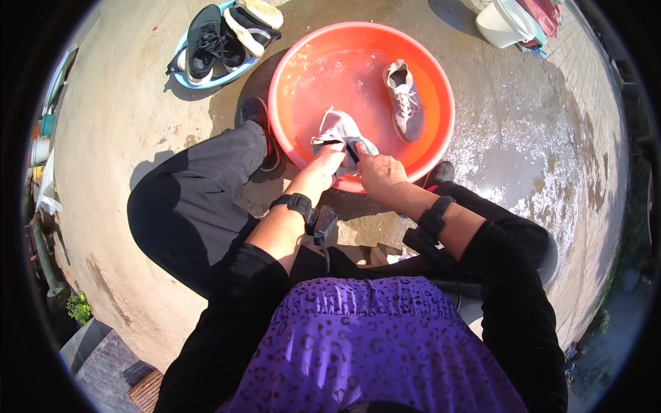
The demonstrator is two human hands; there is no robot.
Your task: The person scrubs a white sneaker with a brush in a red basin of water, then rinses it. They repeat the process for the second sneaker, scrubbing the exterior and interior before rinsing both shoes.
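Note:
A large orange-red plastic basin (276, 121) holding water stands on the ground before me. Over its near rim I hold a light-coloured wet sneaker (342, 124), its opening towards me and a lace hanging loose. My left hand (330, 162) grips the shoe's left side, the thumb at the opening. With its fingers curled at the shoe's right side, my right hand (381, 173) is beside a small dark item; whether this is a tool or part of the shoe, I cannot tell. A second grey sneaker with pale laces (408, 106) rests at the basin's right side.
A light blue basin (222, 81) with several black-and-white shoes (202, 49) stands at upper left. A white bucket (503, 26) is at upper right beside red cloth (542, 14). Wet concrete (496, 149) lies to the right. My knees flank the large basin's near side.

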